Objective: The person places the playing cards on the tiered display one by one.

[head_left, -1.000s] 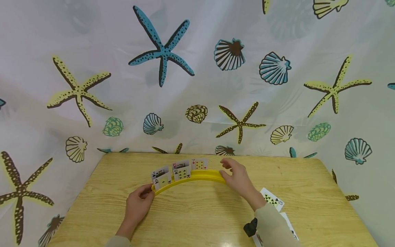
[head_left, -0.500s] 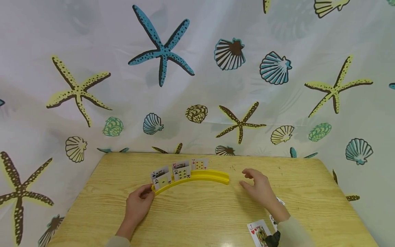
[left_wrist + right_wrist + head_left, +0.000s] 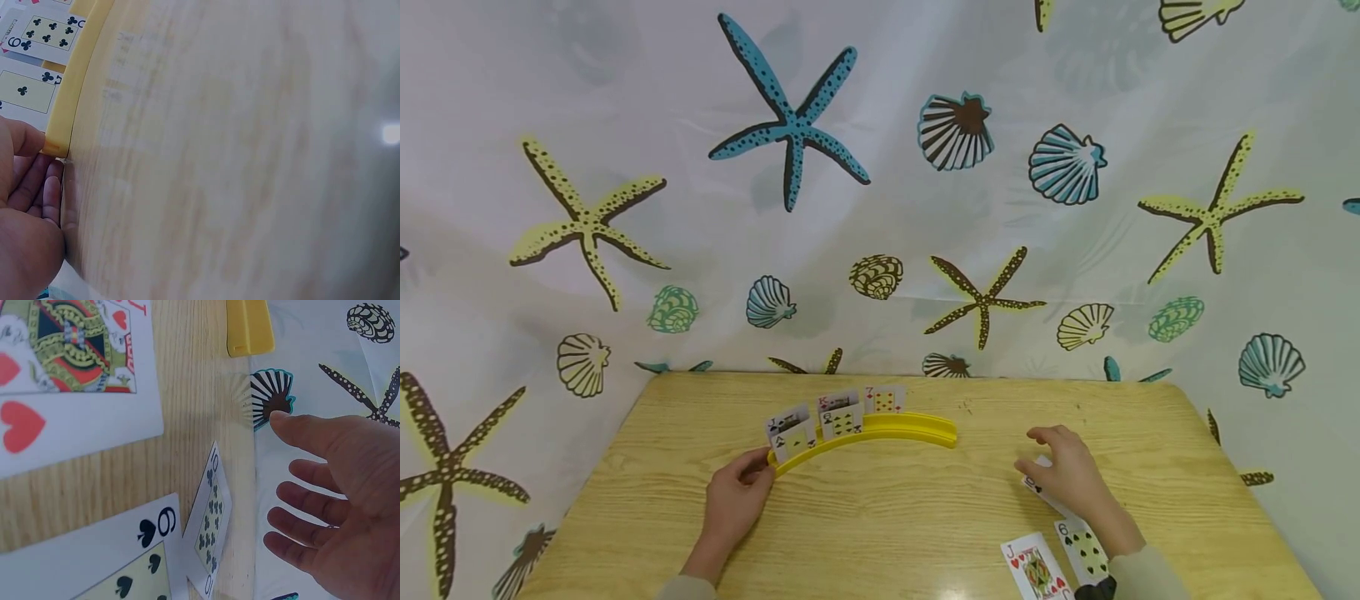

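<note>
On the table [image 3: 880,517], jack of hearts [image 3: 1036,569] and six of spades [image 3: 1084,550] are lying nearest; the left hand [image 3: 739,492] is pinching one end of the yellow card holder [image 3: 910,427]; the right hand [image 3: 1070,472], fingers apart, is hovering over the ten of clubs [image 3: 209,531]; five cards [image 3: 842,422] are standing in the holder.

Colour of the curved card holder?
The card holder is plain yellow, best seen in the head view.
</note>
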`<state>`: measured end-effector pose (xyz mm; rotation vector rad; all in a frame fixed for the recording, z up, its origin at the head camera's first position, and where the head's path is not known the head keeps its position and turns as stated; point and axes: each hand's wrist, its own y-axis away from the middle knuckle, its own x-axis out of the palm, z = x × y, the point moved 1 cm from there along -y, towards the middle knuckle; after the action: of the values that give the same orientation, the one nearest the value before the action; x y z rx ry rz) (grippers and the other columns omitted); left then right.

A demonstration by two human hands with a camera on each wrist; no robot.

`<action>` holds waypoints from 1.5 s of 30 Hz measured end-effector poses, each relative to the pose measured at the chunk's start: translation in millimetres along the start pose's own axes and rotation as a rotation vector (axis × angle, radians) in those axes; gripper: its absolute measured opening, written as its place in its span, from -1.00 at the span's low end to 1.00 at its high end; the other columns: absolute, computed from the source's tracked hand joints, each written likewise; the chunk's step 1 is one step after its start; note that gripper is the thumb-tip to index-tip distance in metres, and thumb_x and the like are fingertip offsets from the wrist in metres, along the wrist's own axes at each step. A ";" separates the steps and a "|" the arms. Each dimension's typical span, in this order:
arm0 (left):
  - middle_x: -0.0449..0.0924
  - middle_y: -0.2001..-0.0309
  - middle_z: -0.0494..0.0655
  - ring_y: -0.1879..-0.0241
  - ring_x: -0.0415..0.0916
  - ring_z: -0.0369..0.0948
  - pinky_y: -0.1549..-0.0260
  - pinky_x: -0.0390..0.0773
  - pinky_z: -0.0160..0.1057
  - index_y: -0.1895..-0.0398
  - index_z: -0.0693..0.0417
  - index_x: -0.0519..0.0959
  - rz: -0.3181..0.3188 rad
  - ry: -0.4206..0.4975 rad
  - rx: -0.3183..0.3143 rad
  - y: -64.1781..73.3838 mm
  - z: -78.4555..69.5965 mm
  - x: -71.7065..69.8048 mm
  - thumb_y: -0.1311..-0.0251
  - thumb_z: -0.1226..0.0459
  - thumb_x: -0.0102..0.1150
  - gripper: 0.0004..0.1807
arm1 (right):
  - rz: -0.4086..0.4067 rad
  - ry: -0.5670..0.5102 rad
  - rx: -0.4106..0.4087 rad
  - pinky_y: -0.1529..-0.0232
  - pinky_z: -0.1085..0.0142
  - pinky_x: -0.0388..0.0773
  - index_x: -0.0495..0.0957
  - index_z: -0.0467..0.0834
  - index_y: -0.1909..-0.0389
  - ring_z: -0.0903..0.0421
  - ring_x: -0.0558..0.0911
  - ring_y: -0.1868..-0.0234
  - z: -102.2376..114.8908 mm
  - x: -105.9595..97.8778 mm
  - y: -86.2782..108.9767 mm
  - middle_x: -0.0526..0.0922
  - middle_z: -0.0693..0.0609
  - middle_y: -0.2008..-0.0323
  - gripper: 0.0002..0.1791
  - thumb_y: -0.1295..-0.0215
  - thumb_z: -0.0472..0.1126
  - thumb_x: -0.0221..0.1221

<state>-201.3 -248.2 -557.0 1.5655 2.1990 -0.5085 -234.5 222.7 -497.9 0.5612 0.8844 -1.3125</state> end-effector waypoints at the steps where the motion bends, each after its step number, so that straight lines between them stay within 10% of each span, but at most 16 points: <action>1: 0.75 -0.10 0.24 0.07 0.73 -0.10 0.22 0.57 -0.52 -0.24 0.24 0.66 0.000 0.000 -0.001 0.2 -0.2 0.0 -0.42 0.34 0.21 -0.63 | 0.007 0.005 0.006 -0.12 -0.22 0.59 0.57 -0.38 -0.24 -0.33 0.61 -0.14 -2.3 -0.8 1.3 0.65 -0.34 -0.10 -0.44 -0.34 -0.15 0.42; 25: 0.75 -0.08 0.25 0.08 0.74 -0.10 0.23 0.57 -0.53 -0.22 0.25 0.67 -0.002 0.001 0.004 -0.4 1.3 0.1 -0.42 0.34 0.21 -0.64 | 0.186 0.097 0.273 0.03 -0.02 0.66 0.50 -0.47 -0.20 -0.13 0.62 0.05 -29.0 -12.7 8.8 0.63 -0.34 -0.01 -0.16 -0.09 0.00 0.60; 45: 0.76 -0.09 0.23 0.15 0.69 -0.29 0.22 0.58 -0.53 -0.22 0.23 0.67 -0.003 0.008 0.009 -0.3 2.3 -0.4 -0.42 0.34 0.20 -0.64 | 0.211 0.090 0.264 0.00 -0.03 0.64 0.56 -0.45 -0.10 -0.08 0.59 0.06 -35.9 -9.7 5.9 0.61 -0.30 0.01 -0.26 -0.11 -0.01 0.59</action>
<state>-201.2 -249.8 -558.7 1.5723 2.2081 -0.5140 -237.3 257.9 -511.2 0.9012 0.7070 -1.2252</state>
